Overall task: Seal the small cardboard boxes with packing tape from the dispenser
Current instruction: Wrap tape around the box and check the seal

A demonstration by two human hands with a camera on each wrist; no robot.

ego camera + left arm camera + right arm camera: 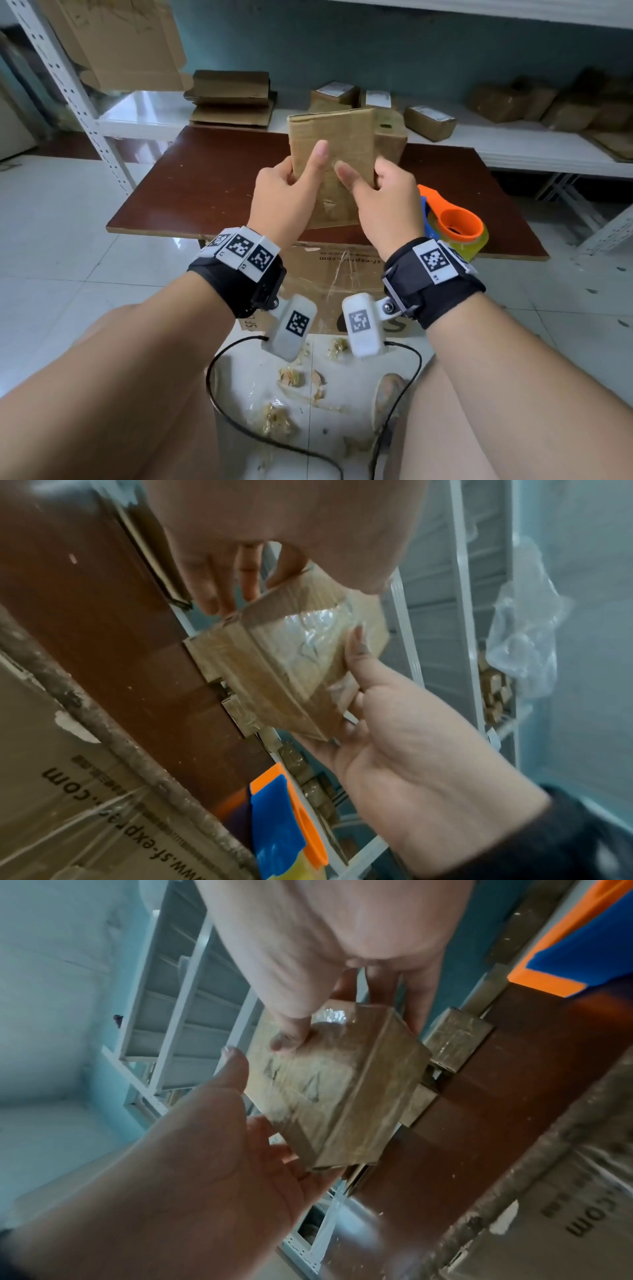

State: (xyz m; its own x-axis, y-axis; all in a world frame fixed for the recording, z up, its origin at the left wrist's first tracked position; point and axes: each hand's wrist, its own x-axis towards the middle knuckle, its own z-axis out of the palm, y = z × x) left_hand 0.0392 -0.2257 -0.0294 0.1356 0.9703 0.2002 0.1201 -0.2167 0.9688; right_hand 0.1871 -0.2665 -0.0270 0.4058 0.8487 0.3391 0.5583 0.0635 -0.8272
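The small cardboard box point(337, 161) hides both hands' fingers point(219, 588) behind it.

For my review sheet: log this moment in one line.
left hand: grips small cardboard box | right hand: grips same box | box: taped, held above table | tape dispenser: untouched on table

Storeroom around you: teal wall, white tile, white shelving.

Across the top of your head view runs a blue-green wall point(428, 51); a white shelf point(513, 144) crosses the middle, its perforated upright point(68, 85) at upper left. A dark brown board point(205, 185) sits centre frame, with glossy white floor tiles point(51, 257) at lower left.
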